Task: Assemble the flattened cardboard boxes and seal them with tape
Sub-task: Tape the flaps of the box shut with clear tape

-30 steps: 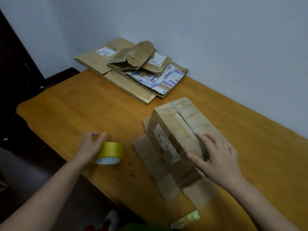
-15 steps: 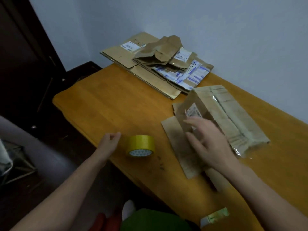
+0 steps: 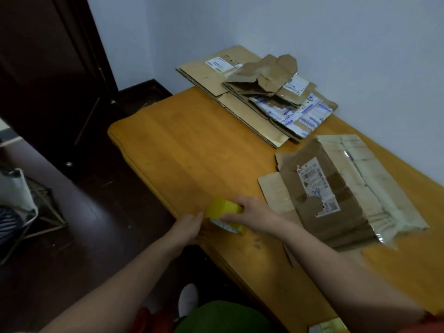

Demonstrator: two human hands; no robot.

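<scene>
Right hand (image 3: 249, 213) round yellow tape roll (image 3: 224, 207), left hand (image 3: 188, 228) against it, grip unclear; box (image 3: 336, 195) alongside.

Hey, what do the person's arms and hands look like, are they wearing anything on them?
The left forearm and right forearm are bare, no sleeves over them. The left hand and right hand wear no gloves; no watch, bracelet or ring shows.

A yellow tape (image 3: 224, 211) roll sits tilted at the worktop's (image 3: 187, 145) near edge, gripped by the left hand (image 3: 189, 228) and right hand (image 3: 249, 215). Right of it lies a worn brown box (image 3: 336, 193), labelled, its top seam taped, flaps splayed. Flat boxes (image 3: 262, 92) are stacked at the far edge.
</scene>
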